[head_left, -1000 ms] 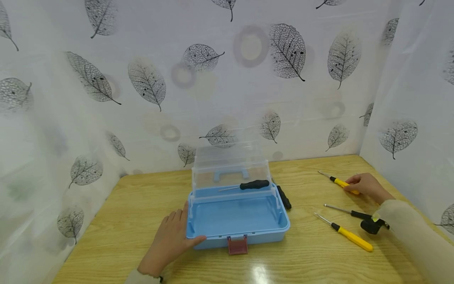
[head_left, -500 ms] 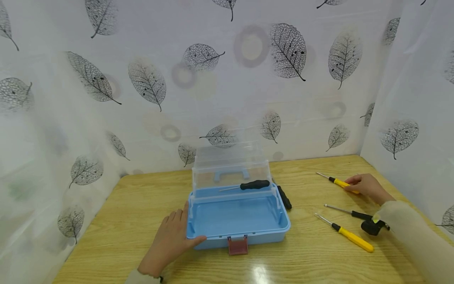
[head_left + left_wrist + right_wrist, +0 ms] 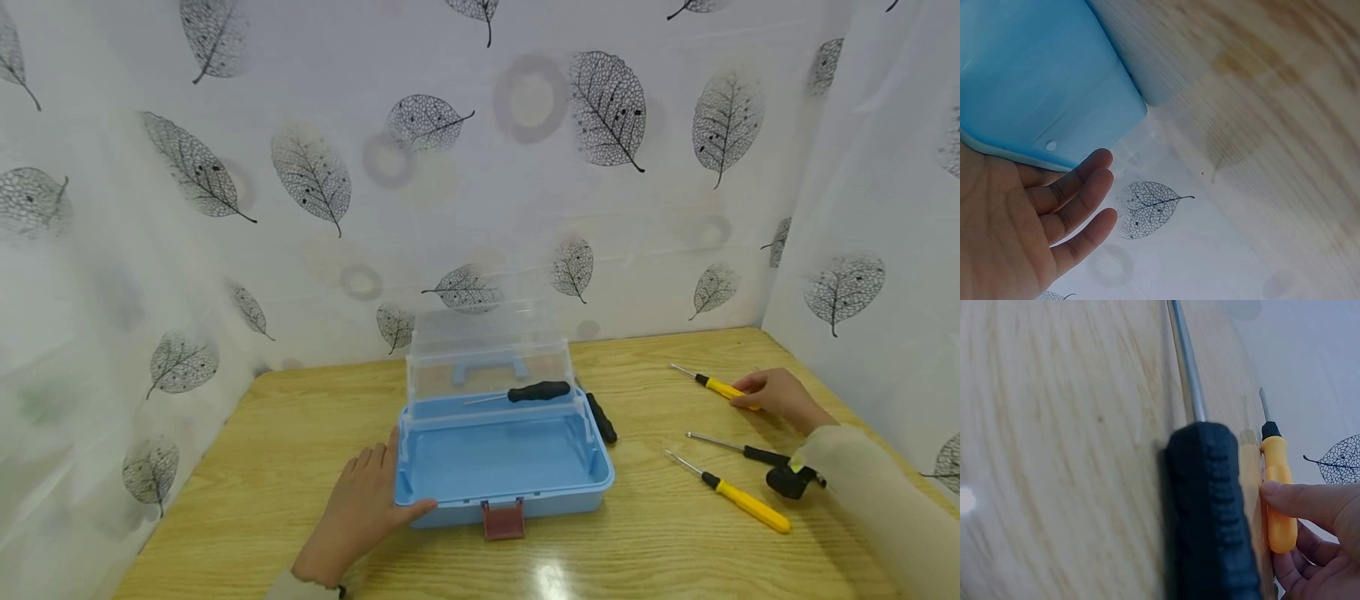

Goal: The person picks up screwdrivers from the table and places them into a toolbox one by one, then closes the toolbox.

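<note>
A blue plastic toolbox (image 3: 502,462) sits on the table with its clear lid (image 3: 487,358) tipped back and its dark-red latch (image 3: 503,521) hanging down. My left hand (image 3: 362,508) rests at its front left corner, thumb over the front rim, fingers along the outer side. In the left wrist view those fingers (image 3: 1079,200) are loosely bent beside the blue wall. At the right, my right hand (image 3: 780,396) pinches the handle of a yellow screwdriver (image 3: 1280,512) between thumb and fingers. The fingers behind that handle are partly hidden.
Nearer lie a black-handled screwdriver (image 3: 761,455), partly under the right sleeve, and another yellow screwdriver (image 3: 750,504). A black-handled screwdriver (image 3: 538,391) shows at the lid; another black handle (image 3: 602,418) lies against the box's right side. Leaf-printed sheeting (image 3: 480,208) surrounds the table.
The yellow screwdriver in my right hand has shifted very slightly, and the right hand with it. My left hand and the toolbox stay put.
</note>
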Demonstrator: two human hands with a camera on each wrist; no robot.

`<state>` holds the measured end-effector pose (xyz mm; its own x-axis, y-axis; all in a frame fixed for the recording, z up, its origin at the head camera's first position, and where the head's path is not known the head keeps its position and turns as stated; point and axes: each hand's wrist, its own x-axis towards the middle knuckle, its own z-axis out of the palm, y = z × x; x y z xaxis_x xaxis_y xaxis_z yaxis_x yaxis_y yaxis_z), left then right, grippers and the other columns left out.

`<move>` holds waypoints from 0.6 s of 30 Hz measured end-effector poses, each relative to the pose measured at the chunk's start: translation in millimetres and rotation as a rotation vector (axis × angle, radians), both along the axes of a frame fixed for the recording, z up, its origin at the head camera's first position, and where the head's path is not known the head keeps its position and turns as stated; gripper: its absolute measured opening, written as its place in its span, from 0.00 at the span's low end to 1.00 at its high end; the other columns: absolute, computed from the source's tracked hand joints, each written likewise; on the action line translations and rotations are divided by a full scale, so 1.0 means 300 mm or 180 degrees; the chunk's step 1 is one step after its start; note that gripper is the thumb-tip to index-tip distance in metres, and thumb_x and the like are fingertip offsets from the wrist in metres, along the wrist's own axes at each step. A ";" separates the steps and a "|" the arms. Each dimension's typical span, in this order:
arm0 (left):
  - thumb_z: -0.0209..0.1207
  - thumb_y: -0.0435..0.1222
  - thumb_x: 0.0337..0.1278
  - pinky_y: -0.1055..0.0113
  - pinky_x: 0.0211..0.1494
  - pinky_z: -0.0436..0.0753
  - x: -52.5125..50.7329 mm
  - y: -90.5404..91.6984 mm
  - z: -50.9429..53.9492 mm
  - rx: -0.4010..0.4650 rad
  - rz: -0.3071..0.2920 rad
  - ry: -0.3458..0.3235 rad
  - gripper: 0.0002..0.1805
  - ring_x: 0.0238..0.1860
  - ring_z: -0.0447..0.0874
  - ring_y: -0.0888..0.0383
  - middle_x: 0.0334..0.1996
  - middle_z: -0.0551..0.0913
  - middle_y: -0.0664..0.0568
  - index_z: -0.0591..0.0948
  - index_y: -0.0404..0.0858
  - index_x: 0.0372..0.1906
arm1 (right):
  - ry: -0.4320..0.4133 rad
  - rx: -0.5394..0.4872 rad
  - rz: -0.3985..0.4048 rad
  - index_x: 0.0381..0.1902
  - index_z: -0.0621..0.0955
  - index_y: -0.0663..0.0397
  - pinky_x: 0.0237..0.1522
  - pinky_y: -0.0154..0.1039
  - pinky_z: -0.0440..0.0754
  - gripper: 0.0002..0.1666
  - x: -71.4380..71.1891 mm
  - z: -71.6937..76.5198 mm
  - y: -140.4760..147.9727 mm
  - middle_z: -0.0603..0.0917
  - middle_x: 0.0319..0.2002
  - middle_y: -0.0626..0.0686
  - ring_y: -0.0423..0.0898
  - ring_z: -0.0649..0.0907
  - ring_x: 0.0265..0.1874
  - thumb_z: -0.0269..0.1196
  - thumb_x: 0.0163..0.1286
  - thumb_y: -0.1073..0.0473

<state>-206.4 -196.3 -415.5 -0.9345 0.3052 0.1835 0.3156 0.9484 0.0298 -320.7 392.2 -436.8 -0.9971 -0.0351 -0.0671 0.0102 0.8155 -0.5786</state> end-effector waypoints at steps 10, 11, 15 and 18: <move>0.51 0.74 0.39 0.54 0.51 0.78 -0.001 -0.001 -0.003 -0.0038 -0.0011 0.0012 0.62 0.49 0.78 0.46 0.49 0.79 0.39 0.60 0.27 0.68 | -0.0009 0.0019 0.0016 0.48 0.79 0.72 0.44 0.54 0.77 0.28 0.001 -0.007 -0.008 0.80 0.47 0.71 0.67 0.76 0.46 0.66 0.61 0.52; 0.51 0.74 0.39 0.54 0.51 0.78 -0.001 -0.001 -0.004 -0.0043 -0.0009 0.0013 0.63 0.49 0.78 0.46 0.49 0.79 0.39 0.60 0.27 0.68 | -0.0011 0.0013 0.0023 0.48 0.80 0.72 0.45 0.55 0.77 0.28 0.002 -0.005 -0.010 0.80 0.47 0.71 0.67 0.75 0.47 0.66 0.61 0.52; 0.51 0.75 0.39 0.54 0.50 0.78 -0.001 -0.001 -0.006 -0.0056 -0.0001 0.0029 0.63 0.49 0.78 0.47 0.49 0.79 0.39 0.60 0.27 0.68 | -0.0007 0.0010 0.0101 0.48 0.79 0.73 0.47 0.58 0.75 0.26 0.004 -0.002 -0.014 0.80 0.47 0.72 0.68 0.75 0.47 0.66 0.61 0.55; 0.51 0.75 0.39 0.54 0.50 0.78 0.000 0.000 -0.004 -0.0062 0.0005 0.0035 0.63 0.49 0.78 0.46 0.49 0.79 0.39 0.60 0.27 0.68 | 0.0000 0.0022 0.0141 0.49 0.79 0.73 0.48 0.59 0.74 0.26 0.006 -0.001 -0.016 0.80 0.47 0.71 0.69 0.74 0.48 0.65 0.61 0.55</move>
